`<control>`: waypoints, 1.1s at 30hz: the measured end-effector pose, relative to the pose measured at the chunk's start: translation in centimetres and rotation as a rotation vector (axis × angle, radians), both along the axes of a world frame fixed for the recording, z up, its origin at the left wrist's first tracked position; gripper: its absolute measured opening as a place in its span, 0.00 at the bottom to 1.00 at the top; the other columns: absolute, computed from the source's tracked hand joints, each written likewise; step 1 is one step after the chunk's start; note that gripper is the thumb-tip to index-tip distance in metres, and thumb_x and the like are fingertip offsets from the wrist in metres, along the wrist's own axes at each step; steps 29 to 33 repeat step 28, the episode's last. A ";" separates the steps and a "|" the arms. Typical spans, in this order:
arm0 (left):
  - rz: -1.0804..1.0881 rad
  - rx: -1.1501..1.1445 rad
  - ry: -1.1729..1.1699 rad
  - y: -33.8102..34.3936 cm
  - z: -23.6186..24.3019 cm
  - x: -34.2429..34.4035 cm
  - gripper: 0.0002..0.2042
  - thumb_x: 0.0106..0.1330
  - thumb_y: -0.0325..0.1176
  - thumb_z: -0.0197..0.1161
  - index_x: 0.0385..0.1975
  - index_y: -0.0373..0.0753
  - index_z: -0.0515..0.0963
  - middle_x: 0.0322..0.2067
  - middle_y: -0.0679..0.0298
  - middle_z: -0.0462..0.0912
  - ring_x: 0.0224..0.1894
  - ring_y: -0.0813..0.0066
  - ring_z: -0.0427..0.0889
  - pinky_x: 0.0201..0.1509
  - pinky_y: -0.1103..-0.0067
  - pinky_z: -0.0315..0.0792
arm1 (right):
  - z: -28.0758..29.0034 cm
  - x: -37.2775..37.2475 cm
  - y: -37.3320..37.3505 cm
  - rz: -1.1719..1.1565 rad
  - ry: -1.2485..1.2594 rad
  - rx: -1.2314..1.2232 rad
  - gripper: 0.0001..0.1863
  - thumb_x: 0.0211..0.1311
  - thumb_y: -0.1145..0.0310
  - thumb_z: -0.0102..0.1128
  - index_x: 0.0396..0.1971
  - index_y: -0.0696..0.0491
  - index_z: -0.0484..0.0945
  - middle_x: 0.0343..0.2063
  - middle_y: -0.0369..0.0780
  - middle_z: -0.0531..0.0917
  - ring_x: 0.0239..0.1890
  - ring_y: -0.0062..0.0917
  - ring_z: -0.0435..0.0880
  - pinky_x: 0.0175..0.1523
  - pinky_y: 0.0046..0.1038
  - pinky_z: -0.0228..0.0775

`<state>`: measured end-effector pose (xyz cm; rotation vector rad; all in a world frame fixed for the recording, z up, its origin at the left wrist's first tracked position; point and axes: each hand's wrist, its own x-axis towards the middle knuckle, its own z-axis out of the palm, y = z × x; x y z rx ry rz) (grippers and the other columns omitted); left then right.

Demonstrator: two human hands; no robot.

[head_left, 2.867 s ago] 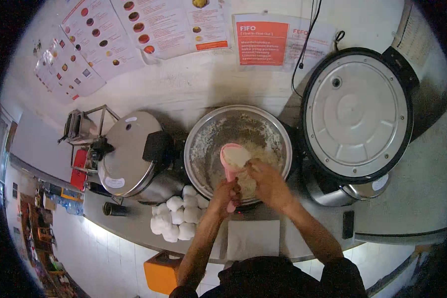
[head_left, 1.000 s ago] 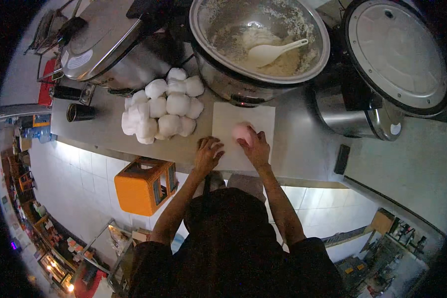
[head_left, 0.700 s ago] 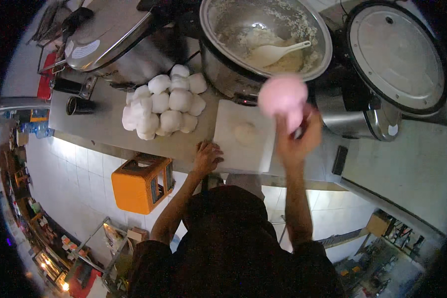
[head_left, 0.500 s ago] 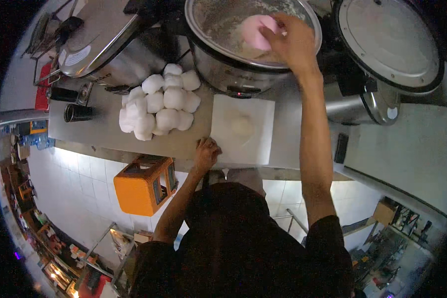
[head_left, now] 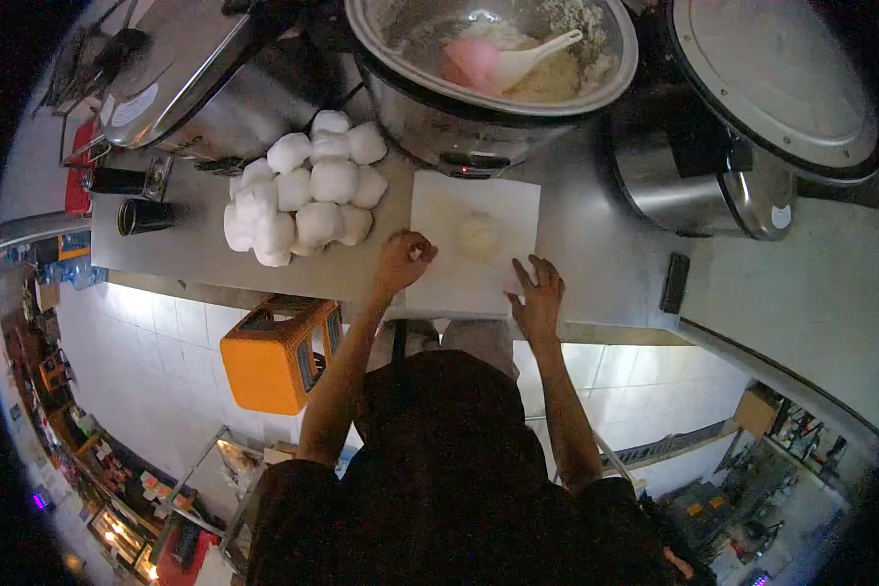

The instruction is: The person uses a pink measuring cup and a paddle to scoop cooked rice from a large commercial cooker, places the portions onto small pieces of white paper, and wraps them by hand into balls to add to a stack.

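A white paper sheet [head_left: 439, 278] lies on the metal counter in front of me, with a small pale mound of rice [head_left: 479, 237] on its middle. At the sheet's left edge is my left hand [head_left: 407, 259], its fingers curled together; whether they pinch the paper I cannot make out. My right hand [head_left: 537, 301] is open over the sheet's lower right edge, fingers spread and holding nothing. Behind the sheet stands an uncovered rice cooker [head_left: 439, 137] with rice inside. A pink bowl [head_left: 471, 63] and a white rice paddle [head_left: 542, 61] rest in it.
Several rounded white bundles [head_left: 334, 183] are piled left of the sheet. Closed cookers [head_left: 693, 190] flank the uncovered one. A black cup [head_left: 145, 217] stands far left, a dark phone-like slab [head_left: 675, 283] lies right. An orange stool [head_left: 264, 366] is below the counter.
My right hand has let go of the pink bowl in the cooker and come down to the sheet's right edge. The mound on the paper looks fuller. My left hand has risen slightly.
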<state>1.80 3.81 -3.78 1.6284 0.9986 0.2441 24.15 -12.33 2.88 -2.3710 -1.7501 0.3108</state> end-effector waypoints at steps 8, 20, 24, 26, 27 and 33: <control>-0.344 0.827 0.118 -3.4 3.0 -4.1 0.15 0.45 0.33 0.68 0.35 0.40 0.81 0.49 0.61 0.77 0.59 0.59 0.67 0.63 0.60 0.56 | -1.6 3.2 -2.5 0.297 0.154 0.102 0.31 0.33 0.78 0.62 0.47 0.44 0.78 0.59 0.39 0.67 0.61 0.41 0.63 0.64 0.42 0.53; 0.212 -0.050 0.107 -2.3 -1.3 0.0 0.10 0.60 0.34 0.60 0.34 0.32 0.78 0.30 0.50 0.81 0.34 0.60 0.81 0.37 0.71 0.73 | -11.6 5.1 -4.3 -0.235 0.661 0.206 0.09 0.57 0.66 0.62 0.23 0.55 0.80 0.18 0.38 0.78 0.19 0.20 0.74 0.26 0.27 0.67; 0.147 0.329 0.369 -3.0 -0.7 1.9 0.13 0.61 0.38 0.58 0.33 0.31 0.77 0.26 0.47 0.79 0.28 0.56 0.80 0.31 0.68 0.72 | -8.4 3.9 -2.0 -0.488 0.693 -0.049 0.14 0.53 0.60 0.65 0.20 0.56 0.78 0.13 0.37 0.77 0.16 0.22 0.74 0.26 0.26 0.67; 0.320 0.297 0.351 -3.1 0.1 2.6 0.12 0.60 0.37 0.59 0.37 0.34 0.77 0.30 0.47 0.80 0.31 0.54 0.80 0.35 0.66 0.71 | -8.5 3.8 -1.5 -0.451 0.555 0.160 0.16 0.50 0.56 0.68 0.21 0.56 0.79 0.15 0.39 0.79 0.17 0.25 0.76 0.27 0.26 0.69; 0.361 0.463 0.283 -3.3 0.2 2.5 0.14 0.59 0.40 0.60 0.41 0.39 0.75 0.36 0.49 0.79 0.40 0.54 0.77 0.42 0.64 0.67 | -8.4 4.0 -1.4 -0.487 0.594 0.231 0.15 0.51 0.58 0.67 0.20 0.56 0.79 0.13 0.39 0.78 0.17 0.24 0.76 0.27 0.27 0.69; 0.406 0.631 0.215 -3.8 0.1 2.2 0.18 0.57 0.42 0.61 0.45 0.43 0.73 0.43 0.51 0.77 0.48 0.54 0.74 0.49 0.62 0.64 | -8.3 4.2 -1.4 -0.516 0.634 0.304 0.15 0.52 0.59 0.66 0.18 0.56 0.79 0.11 0.39 0.78 0.17 0.24 0.77 0.27 0.28 0.70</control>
